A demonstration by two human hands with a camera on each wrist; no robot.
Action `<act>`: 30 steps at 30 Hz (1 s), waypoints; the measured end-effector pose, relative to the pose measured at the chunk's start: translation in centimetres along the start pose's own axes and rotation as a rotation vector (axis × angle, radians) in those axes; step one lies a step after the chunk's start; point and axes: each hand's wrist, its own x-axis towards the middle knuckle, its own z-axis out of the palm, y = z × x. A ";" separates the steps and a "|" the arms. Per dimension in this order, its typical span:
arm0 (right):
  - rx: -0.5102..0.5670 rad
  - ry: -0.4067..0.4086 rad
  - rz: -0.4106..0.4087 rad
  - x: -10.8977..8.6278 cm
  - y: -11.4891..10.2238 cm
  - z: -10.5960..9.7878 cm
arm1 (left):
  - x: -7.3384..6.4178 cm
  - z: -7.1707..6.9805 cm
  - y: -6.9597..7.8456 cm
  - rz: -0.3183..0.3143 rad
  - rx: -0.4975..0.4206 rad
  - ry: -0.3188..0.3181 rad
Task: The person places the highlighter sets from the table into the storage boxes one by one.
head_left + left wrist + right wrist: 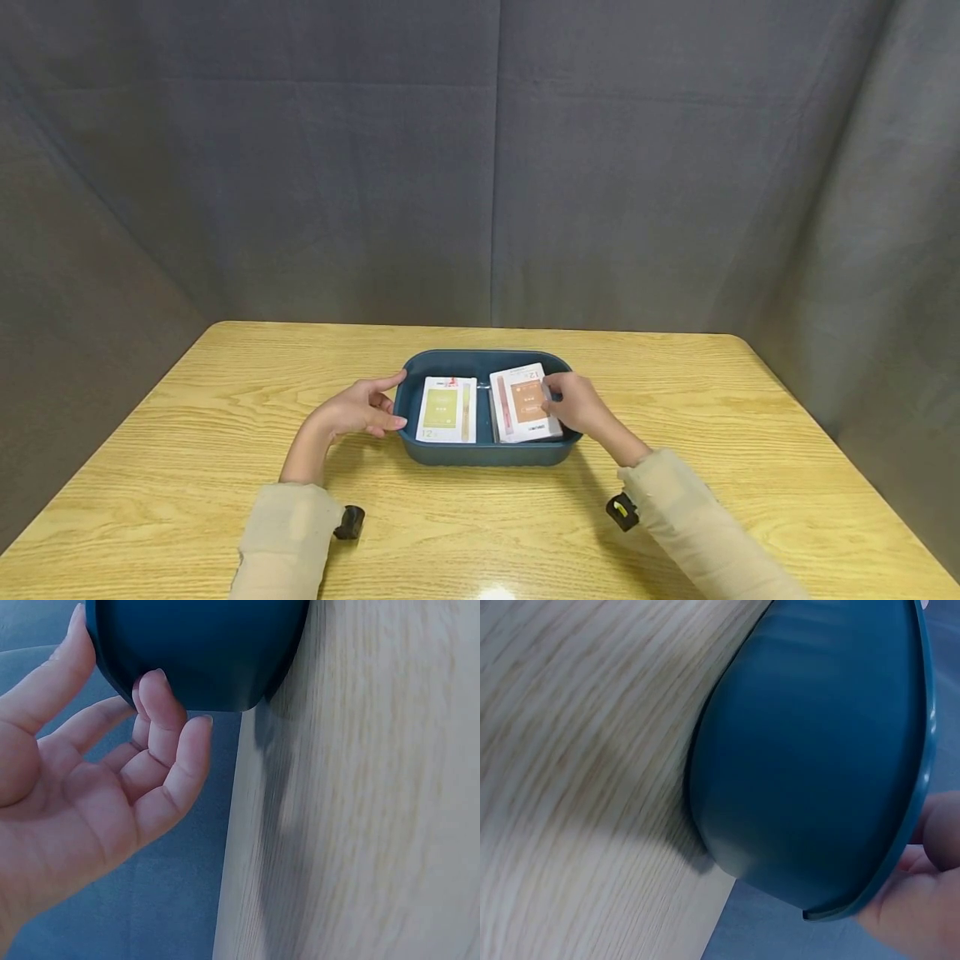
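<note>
On the table stands a dark blue two-compartment container (480, 454). My left hand (360, 408) holds its left end, thumb and forefinger at the rim; in the left wrist view, bent fingers (161, 712) lie against the outer wall. A flat white box with a green label (446, 410) lies in the left compartment. In the right one, a flat white box with an orange label (525, 404) sits slightly askew, and my right hand (577, 404) pinches its right edge. The container's wall (810, 750) hides most of that hand in the right wrist view.
A divider (483, 408) separates the compartments. The wood-grain table (480, 517) reaches back to a grey curtain (480, 167), which also hangs along both sides. Black wrist devices (349, 522) are worn at the beige sleeves (288, 533).
</note>
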 end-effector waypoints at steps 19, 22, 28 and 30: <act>-0.079 -0.127 -0.053 -0.1 -0.2 -0.4 | 0.2 0.3 -0.2 -0.003 -0.001 0.019; -0.052 -0.126 -0.069 -0.3 -0.1 -0.4 | 0.2 0.3 -0.3 -0.005 0.003 0.018; 0.034 -0.161 -0.069 -0.4 -0.2 -0.6 | 0.0 0.2 -0.1 0.001 0.031 0.008; 0.062 -0.163 -0.075 -0.5 -0.1 -0.7 | 0.0 0.2 0.0 0.005 0.046 0.005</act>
